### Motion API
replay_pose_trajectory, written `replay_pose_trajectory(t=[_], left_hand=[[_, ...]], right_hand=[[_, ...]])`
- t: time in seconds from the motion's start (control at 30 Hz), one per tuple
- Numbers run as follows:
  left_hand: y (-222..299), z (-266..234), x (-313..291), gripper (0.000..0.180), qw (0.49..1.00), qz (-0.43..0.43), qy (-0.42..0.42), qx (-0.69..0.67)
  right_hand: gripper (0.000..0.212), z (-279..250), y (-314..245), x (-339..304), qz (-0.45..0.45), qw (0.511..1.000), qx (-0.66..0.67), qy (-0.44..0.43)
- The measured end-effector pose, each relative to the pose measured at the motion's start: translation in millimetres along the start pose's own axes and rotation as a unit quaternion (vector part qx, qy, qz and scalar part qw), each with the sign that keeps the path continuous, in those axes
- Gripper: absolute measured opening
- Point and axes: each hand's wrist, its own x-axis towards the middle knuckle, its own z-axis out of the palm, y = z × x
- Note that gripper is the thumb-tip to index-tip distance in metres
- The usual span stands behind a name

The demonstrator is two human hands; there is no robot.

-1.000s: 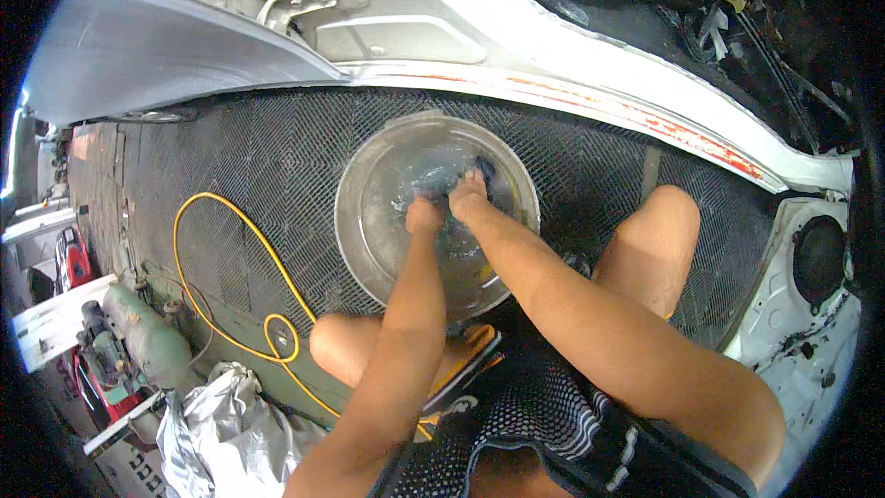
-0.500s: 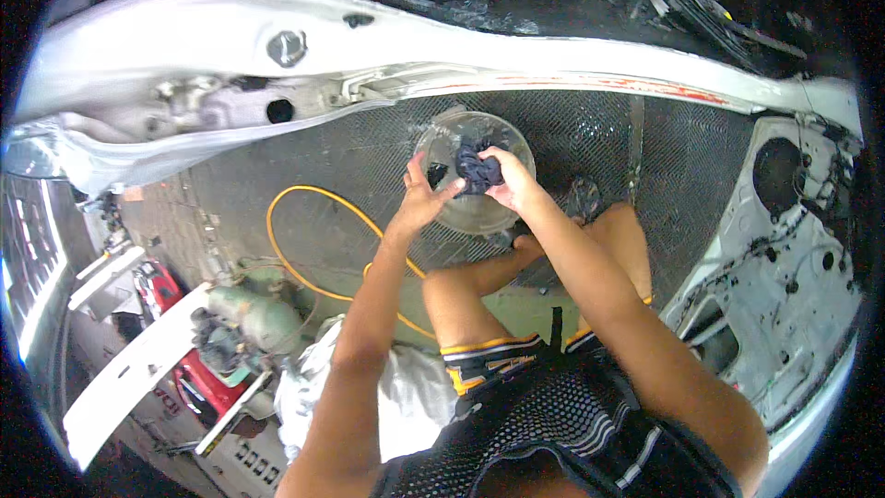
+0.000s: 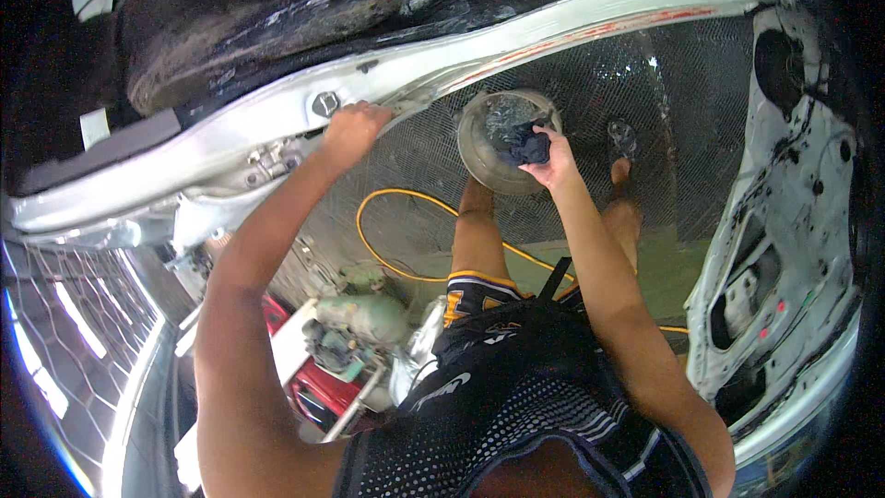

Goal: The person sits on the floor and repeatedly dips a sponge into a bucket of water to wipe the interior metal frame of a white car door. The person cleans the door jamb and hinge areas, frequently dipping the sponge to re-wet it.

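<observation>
A crumpled dark cloth (image 3: 528,147) is bunched in my right hand (image 3: 555,164), fingers closed round it. It hangs over the mouth of a round translucent bucket (image 3: 476,159) that has water in it. Away to the left, my left hand (image 3: 355,132) rests on the white door sill (image 3: 410,88) of a car body, its fingers curled over the edge. The sill's far side under those fingers is hidden.
A stripped car door panel (image 3: 793,194) stands at the right. A yellow hose (image 3: 361,221) loops over the dark textured floor (image 3: 599,83). Lower left are a green tank compressor (image 3: 364,318) and red equipment (image 3: 323,397). Dark car interior parts (image 3: 304,28) lie beyond the sill.
My left hand has left the cloth and moved left onto the sill. My right hand keeps the cloth over the bucket. The view has shifted and tilted, and I stand more upright.
</observation>
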Motion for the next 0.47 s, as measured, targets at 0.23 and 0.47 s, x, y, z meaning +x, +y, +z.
replay_pose_trajectory(t=[0.23,0.47], left_hand=[[-19,56,22,0.025,0.981,0.127,-0.122,0.079],[5,38,13,0.037,0.994,0.027,0.070,-0.084]], right_hand=[[0.030,-21,39,9,-0.061,0.997,0.025,0.045],[0.047,-24,100,10,-0.090,0.994,0.054,0.028]])
